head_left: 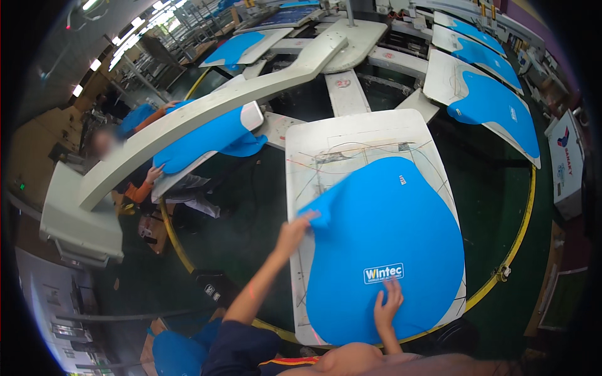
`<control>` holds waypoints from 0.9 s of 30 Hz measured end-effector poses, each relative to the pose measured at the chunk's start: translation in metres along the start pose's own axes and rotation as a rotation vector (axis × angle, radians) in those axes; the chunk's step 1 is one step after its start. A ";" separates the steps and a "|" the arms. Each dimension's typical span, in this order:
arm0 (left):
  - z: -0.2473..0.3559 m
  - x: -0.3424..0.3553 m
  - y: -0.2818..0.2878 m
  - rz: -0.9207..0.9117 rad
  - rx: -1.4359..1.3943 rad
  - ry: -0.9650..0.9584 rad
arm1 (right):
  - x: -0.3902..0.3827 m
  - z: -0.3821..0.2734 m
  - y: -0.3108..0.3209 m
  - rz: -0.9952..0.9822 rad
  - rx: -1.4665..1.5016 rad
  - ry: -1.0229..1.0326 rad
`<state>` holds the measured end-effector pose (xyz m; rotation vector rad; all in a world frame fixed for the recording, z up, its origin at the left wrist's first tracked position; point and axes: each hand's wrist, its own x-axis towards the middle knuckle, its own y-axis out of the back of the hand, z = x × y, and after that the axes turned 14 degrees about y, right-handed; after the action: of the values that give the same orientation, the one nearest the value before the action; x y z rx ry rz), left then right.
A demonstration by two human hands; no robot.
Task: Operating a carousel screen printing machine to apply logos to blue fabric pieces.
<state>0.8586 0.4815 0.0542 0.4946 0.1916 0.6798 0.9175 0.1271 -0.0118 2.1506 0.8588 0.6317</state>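
A large bright blue fabric piece (389,219), shaped in rounded curves, lies over a white board (313,138) marked with drawn lines. Its left edge is raised in a fold, and my left hand (296,230) pinches that folded corner. Fingers stretched out, my right hand (387,307) rests on the fabric just below a white-framed printed logo (384,273). A smaller printed tag (402,180) shows near the fabric's far end. Part of the board sticks out past the fabric at the far side and left.
Several similar boards with blue pieces ring the carousel, one board (442,88) at the right. A long pale arm (219,106) crosses the left. Beyond it, a co-worker in orange sleeves (141,191) handles another blue piece (200,144). A yellow rail (523,232) circles below.
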 end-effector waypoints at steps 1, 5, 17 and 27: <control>0.009 -0.036 -0.006 -0.109 0.013 -0.012 | 0.016 -0.007 0.005 0.209 0.256 -0.093; 0.049 -0.185 -0.019 -0.283 -0.094 -0.122 | 0.067 -0.034 -0.002 0.477 0.458 0.117; 0.099 -0.487 0.058 0.298 -0.571 0.343 | 0.024 -0.020 0.059 0.914 0.447 0.236; 0.113 -0.716 0.103 1.231 -1.151 -0.168 | -0.011 -0.325 0.111 0.755 0.451 1.188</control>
<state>0.2905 0.0472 0.2116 -0.5412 -0.7199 1.7563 0.7407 0.2048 0.2721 2.3789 0.7268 2.4356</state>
